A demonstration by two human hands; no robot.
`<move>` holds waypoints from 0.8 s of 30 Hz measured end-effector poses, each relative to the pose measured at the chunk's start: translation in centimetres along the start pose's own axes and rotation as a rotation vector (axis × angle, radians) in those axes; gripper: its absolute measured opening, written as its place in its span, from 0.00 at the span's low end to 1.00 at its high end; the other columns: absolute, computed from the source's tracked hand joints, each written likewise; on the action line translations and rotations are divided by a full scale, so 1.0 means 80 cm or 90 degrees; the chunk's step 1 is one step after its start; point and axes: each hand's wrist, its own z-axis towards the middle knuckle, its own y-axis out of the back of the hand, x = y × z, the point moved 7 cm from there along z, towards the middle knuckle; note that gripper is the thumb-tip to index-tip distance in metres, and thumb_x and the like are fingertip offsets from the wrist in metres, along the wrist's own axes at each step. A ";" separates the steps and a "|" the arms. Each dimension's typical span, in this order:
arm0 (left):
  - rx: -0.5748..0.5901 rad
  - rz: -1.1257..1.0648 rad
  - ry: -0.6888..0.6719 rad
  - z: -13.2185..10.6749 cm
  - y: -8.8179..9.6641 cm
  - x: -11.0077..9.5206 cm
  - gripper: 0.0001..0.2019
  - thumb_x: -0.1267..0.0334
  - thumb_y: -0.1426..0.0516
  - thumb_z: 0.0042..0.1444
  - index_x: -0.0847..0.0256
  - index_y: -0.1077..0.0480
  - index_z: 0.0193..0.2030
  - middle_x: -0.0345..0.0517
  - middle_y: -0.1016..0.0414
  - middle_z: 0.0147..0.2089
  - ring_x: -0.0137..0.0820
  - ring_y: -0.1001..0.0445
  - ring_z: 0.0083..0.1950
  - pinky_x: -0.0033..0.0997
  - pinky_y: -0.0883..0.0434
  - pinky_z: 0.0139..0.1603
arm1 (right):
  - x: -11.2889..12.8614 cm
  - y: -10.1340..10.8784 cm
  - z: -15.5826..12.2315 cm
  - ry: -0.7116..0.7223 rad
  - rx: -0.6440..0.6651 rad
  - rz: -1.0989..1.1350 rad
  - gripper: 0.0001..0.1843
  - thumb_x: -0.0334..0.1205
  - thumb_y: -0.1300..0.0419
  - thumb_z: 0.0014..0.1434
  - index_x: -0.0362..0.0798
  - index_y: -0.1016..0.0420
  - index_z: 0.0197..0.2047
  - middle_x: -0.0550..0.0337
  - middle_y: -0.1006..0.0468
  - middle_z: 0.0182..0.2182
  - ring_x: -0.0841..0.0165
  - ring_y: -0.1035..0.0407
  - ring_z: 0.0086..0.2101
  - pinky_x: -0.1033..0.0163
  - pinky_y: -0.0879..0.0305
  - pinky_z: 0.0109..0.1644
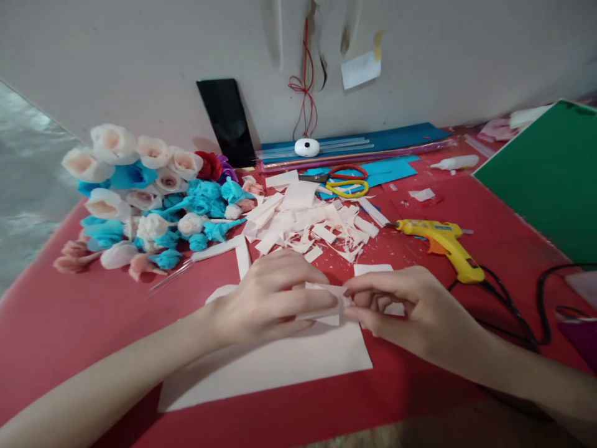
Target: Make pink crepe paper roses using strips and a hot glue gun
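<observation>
A small pale pink piece of paper lies between my two hands. My left hand grips it from the left, its fingers laid over the piece. At the piece's right end, my right hand pinches with thumb and forefinger. Both hands are above a large pale sheet of paper on the red tabletop. Part of another small pale piece shows just behind my right hand. Beyond my hands is a heap of cut pale strips and scraps.
Paper flowers in white, blue and pink crowd the left. Scissors with red and yellow handles lie behind the scraps. A yellow glue gun with a black cord is at right, near a green board. A black phone leans on the wall.
</observation>
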 end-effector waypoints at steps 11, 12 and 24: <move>0.009 0.063 -0.036 -0.004 -0.004 0.000 0.06 0.70 0.45 0.52 0.63 0.31 0.37 0.48 0.25 0.33 0.31 0.28 0.32 0.33 0.30 0.32 | 0.001 0.004 0.007 0.039 0.005 -0.060 0.05 0.36 0.42 0.54 0.49 0.26 0.35 0.66 0.24 0.28 0.77 0.32 0.27 0.75 0.37 0.30; 0.006 0.067 -0.038 -0.004 -0.003 0.000 0.06 0.70 0.45 0.52 0.63 0.31 0.37 0.47 0.25 0.33 0.31 0.28 0.33 0.33 0.30 0.32 | 0.001 0.005 0.008 0.037 -0.002 -0.054 0.05 0.37 0.42 0.54 0.49 0.25 0.34 0.66 0.24 0.28 0.76 0.32 0.27 0.74 0.37 0.30; -0.015 0.073 -0.024 -0.008 0.000 0.001 0.09 0.71 0.41 0.48 0.63 0.32 0.38 0.46 0.26 0.34 0.30 0.29 0.33 0.33 0.30 0.33 | 0.010 0.020 0.005 0.075 -0.088 -0.073 0.04 0.33 0.43 0.55 0.47 0.30 0.28 0.65 0.27 0.27 0.76 0.34 0.29 0.72 0.39 0.32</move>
